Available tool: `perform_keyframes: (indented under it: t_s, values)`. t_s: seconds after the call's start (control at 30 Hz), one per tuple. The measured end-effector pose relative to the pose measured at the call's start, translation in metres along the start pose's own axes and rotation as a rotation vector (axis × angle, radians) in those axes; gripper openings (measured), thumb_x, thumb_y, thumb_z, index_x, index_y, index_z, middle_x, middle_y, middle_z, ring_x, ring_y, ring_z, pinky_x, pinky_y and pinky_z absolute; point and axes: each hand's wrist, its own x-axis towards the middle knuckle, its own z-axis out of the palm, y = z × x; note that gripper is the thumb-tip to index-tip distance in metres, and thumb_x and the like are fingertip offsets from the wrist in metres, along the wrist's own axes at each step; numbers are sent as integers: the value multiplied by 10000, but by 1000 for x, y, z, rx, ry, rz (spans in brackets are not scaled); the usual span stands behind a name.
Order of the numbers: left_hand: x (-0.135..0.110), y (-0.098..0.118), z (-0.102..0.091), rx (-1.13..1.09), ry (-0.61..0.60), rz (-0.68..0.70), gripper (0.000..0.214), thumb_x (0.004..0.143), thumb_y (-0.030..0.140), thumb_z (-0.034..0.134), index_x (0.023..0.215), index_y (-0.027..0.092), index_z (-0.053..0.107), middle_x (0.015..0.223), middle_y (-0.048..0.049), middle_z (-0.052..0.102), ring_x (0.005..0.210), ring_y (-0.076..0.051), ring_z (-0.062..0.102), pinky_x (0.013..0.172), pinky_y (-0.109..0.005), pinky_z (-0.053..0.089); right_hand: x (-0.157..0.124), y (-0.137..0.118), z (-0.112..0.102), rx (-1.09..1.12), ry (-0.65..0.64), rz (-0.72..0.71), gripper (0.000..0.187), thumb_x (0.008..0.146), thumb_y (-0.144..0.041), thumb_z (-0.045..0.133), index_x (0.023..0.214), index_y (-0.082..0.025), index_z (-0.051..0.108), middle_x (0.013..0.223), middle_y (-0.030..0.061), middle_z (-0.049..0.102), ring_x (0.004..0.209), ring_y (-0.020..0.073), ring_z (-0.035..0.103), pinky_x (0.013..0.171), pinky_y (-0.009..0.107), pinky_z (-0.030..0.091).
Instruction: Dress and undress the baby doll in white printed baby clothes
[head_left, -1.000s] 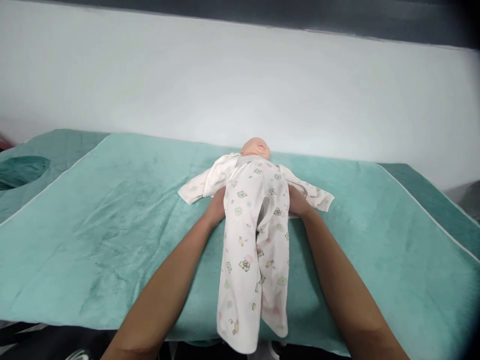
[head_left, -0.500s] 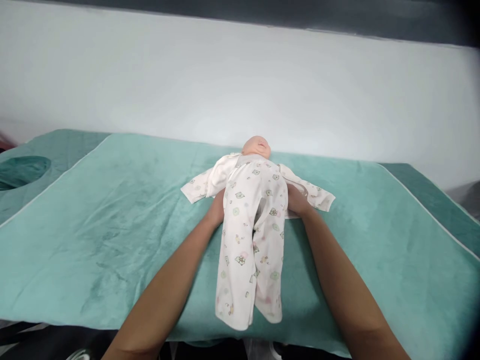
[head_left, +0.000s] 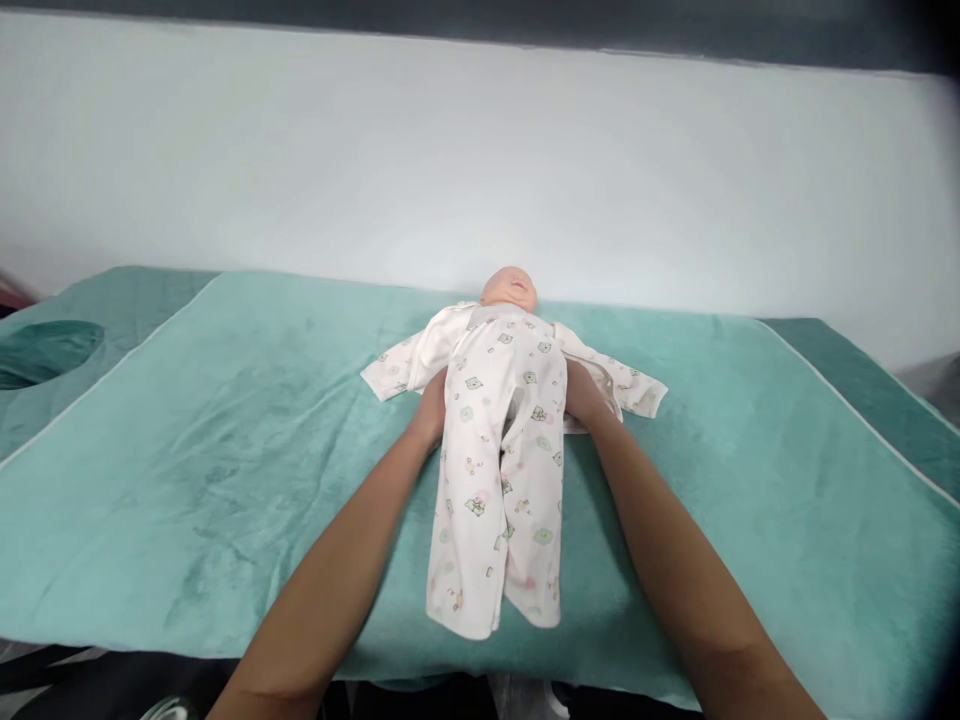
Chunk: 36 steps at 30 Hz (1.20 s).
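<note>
Drawn back since a second ago, at left: one leg of the printed white trousers [head_left: 472, 480], its hem then overlapping the front edge of the green cover [head_left: 225, 470] in view, now short of it. Next, drawn up less, the other leg. Beyond the grey waistband [head_left: 499, 314], much as before: a doll [head_left: 510, 287], face up at centre, in a pale printed shirt [head_left: 442, 345] with sleeves spread.

Reaching in from lower left, forearm slanting inward: left hand [head_left: 432, 408], against the trousers' left side. Mirrored from lower right: right hand [head_left: 583, 392], against the opposite side, beside the shirt. Fingers hidden behind the cloth; impossible to say whether gripping or merely resting there.

Across the surface: a dark green oval opening [head_left: 49, 352], creases, white piping, a darker end panel [head_left: 885, 400]. Behind, a pale wall [head_left: 480, 170] beneath a dark band [head_left: 480, 22].
</note>
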Motion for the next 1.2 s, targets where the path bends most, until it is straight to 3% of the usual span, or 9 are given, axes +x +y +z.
perform_keyframes:
  t_s: [0.17,0.3,0.4,0.47,0.6,0.7,0.83,1.03,1.2]
  values:
    - [-1,12,1,-32,209,-149,221,756,295,653,942,174,659,965,-42,697,883,-210,602,778,-311,490,-6,-6,6,11,94,37,220,815,-217,519,928,-164,700,1072,134,740,1041,331,637,919,424,488]
    - [-7,15,-4,-49,217,-69,191,852,371,604,864,181,628,819,9,608,746,-136,519,684,-242,422,-22,-22,0,125,323,66,244,862,-260,494,1022,-176,659,1029,84,722,907,230,627,848,356,493]
    - [-20,15,-9,-8,206,5,308,903,463,557,764,189,568,745,22,525,716,-130,462,677,-242,391,-56,-39,-8,124,448,53,198,918,-367,518,959,-198,612,936,53,668,820,188,588,740,304,473]
    - [-31,14,-12,11,149,34,375,908,519,545,726,191,538,722,20,494,706,-138,440,671,-252,382,-92,-48,-11,132,330,5,267,951,-433,506,820,-208,563,786,14,607,727,167,543,663,285,430]
    - [-45,11,-16,39,104,50,395,892,544,558,710,193,544,713,15,492,695,-148,427,655,-266,364,-176,-58,-9,116,-229,-229,304,964,-442,536,777,-202,540,729,-10,588,678,149,524,647,287,379]
    - [-44,9,-15,55,142,42,393,892,530,547,689,194,543,689,18,485,682,-148,418,644,-266,342,-217,-67,-6,-30,-242,-305,288,908,-457,648,811,-199,564,804,4,639,785,178,558,759,330,373]
    - [-42,10,-13,76,143,44,408,892,521,539,655,189,539,669,18,499,678,-151,419,640,-269,333,-234,-81,0,-91,-256,-304,246,927,-432,637,860,-205,573,877,9,660,842,188,575,798,346,376]
    - [-42,10,-12,75,173,38,421,879,518,553,619,191,504,632,25,474,668,-150,402,630,-271,323,-255,-93,8,-208,-251,-331,108,965,-244,550,865,-203,547,896,22,638,823,194,582,770,354,408]
    - [-43,7,-12,29,195,23,431,856,536,577,608,200,469,624,31,458,654,-146,393,632,-270,334,-278,-109,-12,-184,-287,-361,121,926,-186,503,812,-228,501,856,19,606,763,190,567,660,331,399]
